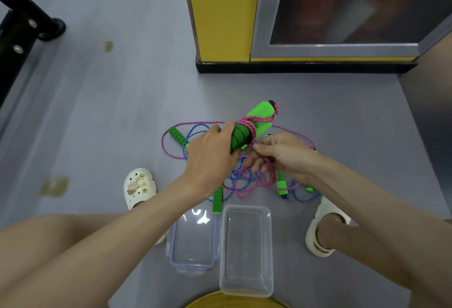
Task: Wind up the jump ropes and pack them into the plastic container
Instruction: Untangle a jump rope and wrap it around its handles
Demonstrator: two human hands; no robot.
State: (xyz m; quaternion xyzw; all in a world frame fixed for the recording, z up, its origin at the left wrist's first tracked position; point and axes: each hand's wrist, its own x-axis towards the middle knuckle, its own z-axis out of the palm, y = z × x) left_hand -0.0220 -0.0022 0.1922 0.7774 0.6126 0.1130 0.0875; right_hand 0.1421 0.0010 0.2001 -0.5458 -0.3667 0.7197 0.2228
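Gripping a bundle of green ribbed foam jump-rope handles (pixel 238 137), the left grip (pixel 210 158) has its fingers curled round the foam, with the back of the hand turned up. We note several turns of pink braided rope (pixel 252 121) wound round this bundle, which is held above the grey floor (pixel 122 112). A smooth, brighter green handle end (pixel 260 116) projects from the far side of the bundle.

The right grip (pixel 283 153) is closed in a pinch. Thumb and forefinger hold the pink rope just beside the bundle, on its near side. The remaining fingers are curled over the tangle below.

We find the rest of the rope on the floor, under and around both grips. Pink strands and a blue braided rope (pixel 195 128) lie looped across each other. Four further green foam handles lie in the tangle: one to the far left (pixel 177 136), one nearest the person (pixel 217 200) and two to the right (pixel 281 183) (pixel 309 188).

The clear rectangular plastic container (pixel 270 246) stands open on the floor between the person's feet, nearer than the tangle. The grey floor shows through its base, and all the rope lies outside it. Its clear lid with a bluish seal (pixel 193 241) lies flat just beside it on the left. The near end of the nearest handle reaches the far corner of that lid.

A white clog (pixel 139 187) stands left of the tangle and a cream sandal (pixel 320 232) right of the container. A yellow cabinet (pixel 220 14) stands beyond.
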